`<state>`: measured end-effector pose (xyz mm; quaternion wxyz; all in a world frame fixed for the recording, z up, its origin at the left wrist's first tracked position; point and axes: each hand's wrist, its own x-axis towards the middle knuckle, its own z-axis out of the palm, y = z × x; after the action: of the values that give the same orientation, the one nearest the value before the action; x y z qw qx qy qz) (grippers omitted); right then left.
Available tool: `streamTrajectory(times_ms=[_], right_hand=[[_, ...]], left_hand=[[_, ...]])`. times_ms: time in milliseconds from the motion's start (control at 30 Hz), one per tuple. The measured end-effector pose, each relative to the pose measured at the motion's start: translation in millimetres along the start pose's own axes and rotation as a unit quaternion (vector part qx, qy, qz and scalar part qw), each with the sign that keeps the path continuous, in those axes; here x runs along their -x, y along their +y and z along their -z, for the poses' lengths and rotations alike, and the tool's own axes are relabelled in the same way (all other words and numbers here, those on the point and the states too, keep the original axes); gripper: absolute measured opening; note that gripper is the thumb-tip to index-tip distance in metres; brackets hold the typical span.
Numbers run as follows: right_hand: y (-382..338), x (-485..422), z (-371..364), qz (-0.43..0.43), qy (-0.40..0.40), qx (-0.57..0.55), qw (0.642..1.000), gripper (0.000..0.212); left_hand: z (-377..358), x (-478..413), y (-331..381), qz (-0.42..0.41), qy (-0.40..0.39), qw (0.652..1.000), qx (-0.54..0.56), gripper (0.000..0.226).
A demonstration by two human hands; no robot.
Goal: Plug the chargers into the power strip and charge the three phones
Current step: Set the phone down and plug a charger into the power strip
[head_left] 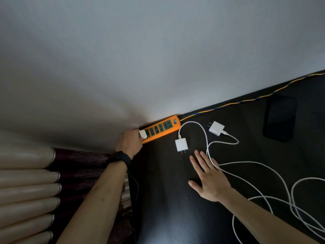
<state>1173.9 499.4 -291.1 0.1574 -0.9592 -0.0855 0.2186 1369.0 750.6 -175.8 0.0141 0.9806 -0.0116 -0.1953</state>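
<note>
Left hand (129, 142) grips charger (143, 134) on power strip (161, 130), far left | right hand (207, 178) flat, empty | we push it straight in, no wiggling

The power strip (161, 129) lies at the back of the worktop (167, 199), against the wall (158, 59). Its cord (246, 101) runs off to the right along the wall's foot. On the strip's left end sits a first charger (143, 134), held from the left by the left grip (129, 144). A second charger (181, 145) lies in front of the strip's right end. A third charger (216, 128) lies to its right, further back. A phone (280, 118) lies flat further right, well apart. The right grip (209, 180) rests flat on the worktop just before the second charger, with cables (246, 163) running along its right side. A curtain (26, 182) hangs left of the worktop.
</note>
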Motion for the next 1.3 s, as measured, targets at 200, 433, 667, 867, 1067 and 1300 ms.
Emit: streamTrajectory(times_ms=[200, 433, 667, 867, 1067, 1300], right_hand=[[0.3, -0.3, 0.1, 0.004, 0.013, -0.001, 1.0, 0.089], [-0.5, 0.1, -0.9, 0.009, 0.015, -0.008, 1.0, 0.088], [-1.7, -0.4, -0.6, 0.005, 0.019, 0.0, 1.0, 0.088], [-2.6, 0.1, -1.9, -0.002, 0.031, -0.012, 0.999, 0.088], [-2.3, -1.5, 0.4, -0.002, 0.014, 0.002, 1.0, 0.089], [-4.2, -1.3, 1.8, -0.005, 0.007, -0.001, 1.0, 0.088]], left_hand=[[6.6, -4.5, 19.8, -0.021, 0.009, 0.999, -0.031, 0.033], [5.4, -5.4, 8.9, 0.001, 0.045, 0.999, 0.029, 0.021], [6.1, -16.3, 10.4, -0.03, 0.044, 0.998, -0.033, 0.019], [7.8, -30.8, 20.6, -0.054, 0.011, 0.995, -0.083, 0.018], [1.2, -31.1, 32.8, -0.055, 0.03, 0.993, -0.096, 0.017], [-10.6, -26.9, 24.6, -0.047, 0.06, 0.997, -0.028, 0.016]])
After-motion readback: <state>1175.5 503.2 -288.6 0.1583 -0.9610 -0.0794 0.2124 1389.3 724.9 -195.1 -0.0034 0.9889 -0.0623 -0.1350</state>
